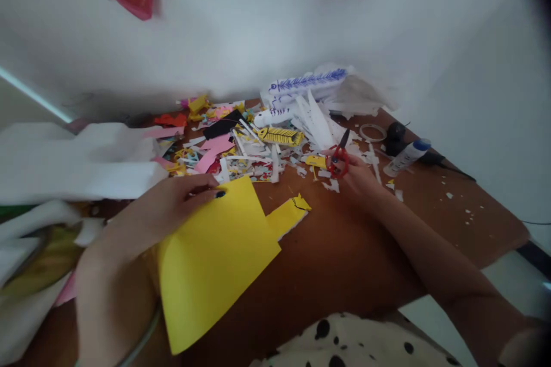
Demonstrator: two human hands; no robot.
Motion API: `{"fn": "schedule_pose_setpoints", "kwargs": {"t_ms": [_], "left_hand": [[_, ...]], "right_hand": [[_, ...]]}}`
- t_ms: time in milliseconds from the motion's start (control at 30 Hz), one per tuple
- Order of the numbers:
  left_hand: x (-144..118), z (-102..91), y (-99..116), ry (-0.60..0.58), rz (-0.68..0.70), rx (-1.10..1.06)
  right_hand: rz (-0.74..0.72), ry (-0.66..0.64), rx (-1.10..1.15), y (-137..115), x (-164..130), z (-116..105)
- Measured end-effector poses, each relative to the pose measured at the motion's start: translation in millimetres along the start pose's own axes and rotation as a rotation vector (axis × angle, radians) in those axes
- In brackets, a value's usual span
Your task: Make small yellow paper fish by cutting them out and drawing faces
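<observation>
Pinning the yellow sheet point(215, 258) at 7 o'clock, our left hand point(172, 203) lies flat; right hand point(355, 175) at 1 o'clock grips red scissors point(338, 157), blades blurred, handles partly hidden.

L hand point(172, 200) flat, palm down; R hand point(355, 175) fingers curled.
</observation>
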State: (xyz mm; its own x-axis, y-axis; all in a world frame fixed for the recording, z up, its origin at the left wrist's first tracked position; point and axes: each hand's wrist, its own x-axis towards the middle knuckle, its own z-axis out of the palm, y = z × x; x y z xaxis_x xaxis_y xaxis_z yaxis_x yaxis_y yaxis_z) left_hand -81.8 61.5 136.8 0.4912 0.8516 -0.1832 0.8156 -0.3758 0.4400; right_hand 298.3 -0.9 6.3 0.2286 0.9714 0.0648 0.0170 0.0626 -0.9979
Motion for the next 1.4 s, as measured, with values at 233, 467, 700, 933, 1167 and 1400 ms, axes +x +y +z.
{"fn": "schedule_pose_setpoints", "kwargs": {"t_ms": [233, 467, 700, 933, 1167, 1400], "left_hand": [[16, 22.4, 19, -0.075, 0.176, -0.054], [10, 12.4, 15, 0.03, 0.19, -0.09], [-55, -23.9, -25, 0.693, -0.127, -0.604], [-38, -22.6, -24, 0.396, -0.026, -0.429], [6, -2.5, -13, -0.043, 0.206, -0.145], [23, 49.4, 47, 0.044, 0.297, -0.215]], "right_hand": [[0.003, -0.122, -0.003, -7, -17, 20], [-0.021, -0.387, -0.281, -12, -43, 45], [-0.24, -0.531, -0.96, 5, -40, 49], [-0.292, -0.458, -1.037, 11, -34, 59], [-0.216, -0.12, -0.869, 18, -16, 67], [0.08, -0.322, -0.052, 3, -39, 59]]}}
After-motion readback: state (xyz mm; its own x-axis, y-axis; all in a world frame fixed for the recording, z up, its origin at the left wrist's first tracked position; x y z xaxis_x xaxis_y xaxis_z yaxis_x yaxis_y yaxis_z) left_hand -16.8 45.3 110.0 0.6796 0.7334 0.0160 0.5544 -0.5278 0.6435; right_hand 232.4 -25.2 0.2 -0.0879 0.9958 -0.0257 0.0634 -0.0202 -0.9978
